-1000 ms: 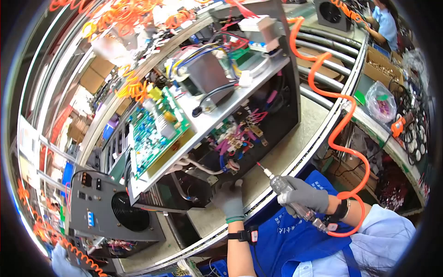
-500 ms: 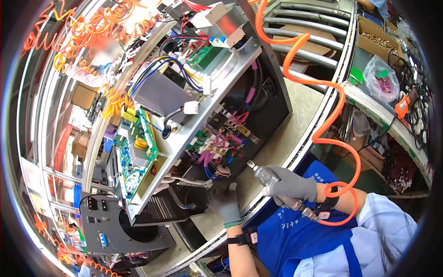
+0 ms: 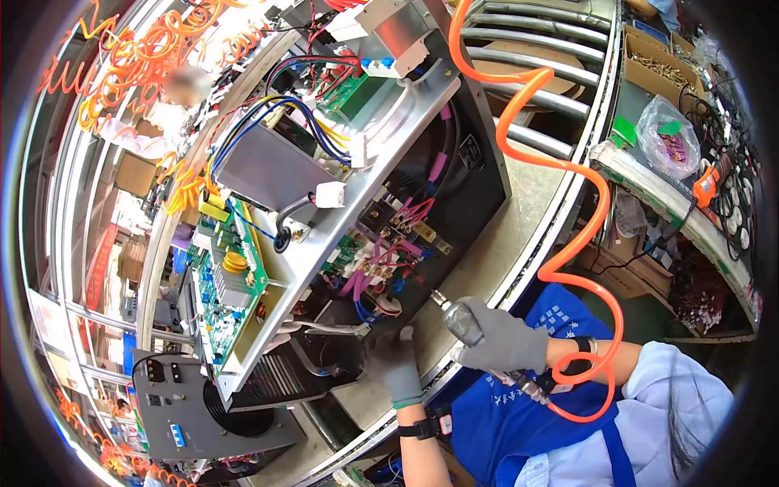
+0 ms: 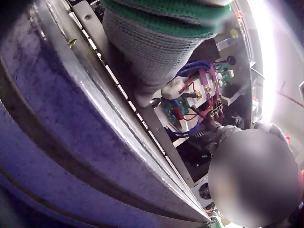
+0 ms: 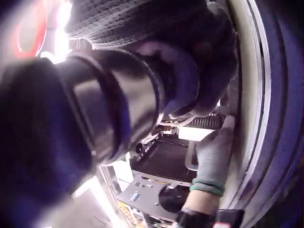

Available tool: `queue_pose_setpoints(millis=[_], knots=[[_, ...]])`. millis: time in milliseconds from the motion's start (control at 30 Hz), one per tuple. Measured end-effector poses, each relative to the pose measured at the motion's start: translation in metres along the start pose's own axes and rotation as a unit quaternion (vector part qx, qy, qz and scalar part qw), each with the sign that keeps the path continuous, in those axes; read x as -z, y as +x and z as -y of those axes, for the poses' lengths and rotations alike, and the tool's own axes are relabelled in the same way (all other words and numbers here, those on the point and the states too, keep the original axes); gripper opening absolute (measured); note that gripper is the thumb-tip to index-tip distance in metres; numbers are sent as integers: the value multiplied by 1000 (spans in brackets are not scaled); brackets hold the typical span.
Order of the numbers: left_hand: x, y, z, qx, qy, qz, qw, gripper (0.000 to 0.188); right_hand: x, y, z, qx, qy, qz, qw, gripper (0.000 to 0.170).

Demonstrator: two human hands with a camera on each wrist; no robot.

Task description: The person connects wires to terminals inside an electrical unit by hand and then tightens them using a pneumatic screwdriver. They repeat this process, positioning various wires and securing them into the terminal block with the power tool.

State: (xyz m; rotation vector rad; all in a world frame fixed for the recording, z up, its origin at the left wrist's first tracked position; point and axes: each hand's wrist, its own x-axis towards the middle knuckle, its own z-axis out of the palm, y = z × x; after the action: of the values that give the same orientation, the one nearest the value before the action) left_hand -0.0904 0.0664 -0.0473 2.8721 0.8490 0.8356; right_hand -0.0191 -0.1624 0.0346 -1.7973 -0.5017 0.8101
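My gloved right hand (image 3: 507, 337) grips an air screwdriver (image 3: 462, 321) with an orange coiled hose at its tail. Its bit points into the open side of a black machine case (image 3: 479, 178), close to a group of wired terminals (image 3: 385, 252) with purple sleeves. In the left wrist view the tool's nose (image 4: 216, 126) overlaps those terminals. My gloved left hand (image 3: 393, 365) rests at the case's near lower edge, thumb straight; its fingertips are partly hidden. A pale cable (image 3: 329, 327) lies just beyond it. In the right wrist view the driver body (image 5: 118, 99) fills much of the picture.
Above the opening, a metal shelf carries a green circuit board (image 3: 231, 280) and a grey boxed part (image 3: 272, 166). A second grey unit (image 3: 195, 406) stands at left. Conveyor rollers (image 3: 560, 97) run behind. The orange hose (image 3: 596, 203) loops at right, beside a bench with a screw box (image 3: 657, 65).
The head view has swung, shifting the machine left. The right hand lowered slightly, its grip turned round the screwdriver, the bit staying near the terminals. The left hand kept its place at the case edge.
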Motion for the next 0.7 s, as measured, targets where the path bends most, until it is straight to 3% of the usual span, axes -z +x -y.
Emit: queue_pose_setpoints(millis=[133, 200, 233, 267, 300, 333, 367, 433, 467, 500, 567, 700], knots=[[4, 0, -3, 27, -24, 27, 999, 29, 1, 0, 3, -27, -64, 6, 998, 81], [3, 1, -4, 29, -40, 29, 998, 30, -2, 3, -3, 8, -179, -34, 983, 80], [0, -1, 0, 15, -16, 26, 999, 31, 2, 3, -2, 7, -178, -37, 983, 80], [-1, 0, 1, 0, 10, 24, 1000, 32, 9, 2, -1, -15, -6, 23, 1000, 72], [-3, 1, 0, -2, 10, 25, 1000, 32, 12, 3, -2, -37, 168, 85, 981, 64], [-2, 0, -2, 0, 1, 12, 1000, 32, 8, 10, -12, -1, 375, 132, 918, 46], [0, -1, -3, 3, -7, -1, 1000, 33, 8, 10, -15, -5, 379, 133, 916, 46], [2, 0, -3, -14, 14, 8, 1000, 38, 12, 9, -17, -106, 628, 260, 726, 37], [2, 3, -5, -35, 30, 7, 999, 44, 10, 11, -10, -121, 579, 212, 778, 35], [3, 5, -6, -38, 28, 6, 999, 44, 10, 11, -3, -118, 580, 210, 778, 35], [3, 4, -8, -22, 3, 2, 1000, 43, 10, 7, 4, -47, 484, 129, 864, 35], [3, 1, -5, -31, -5, -13, 999, 39, 7, 11, -4, -44, 463, 127, 876, 54]])
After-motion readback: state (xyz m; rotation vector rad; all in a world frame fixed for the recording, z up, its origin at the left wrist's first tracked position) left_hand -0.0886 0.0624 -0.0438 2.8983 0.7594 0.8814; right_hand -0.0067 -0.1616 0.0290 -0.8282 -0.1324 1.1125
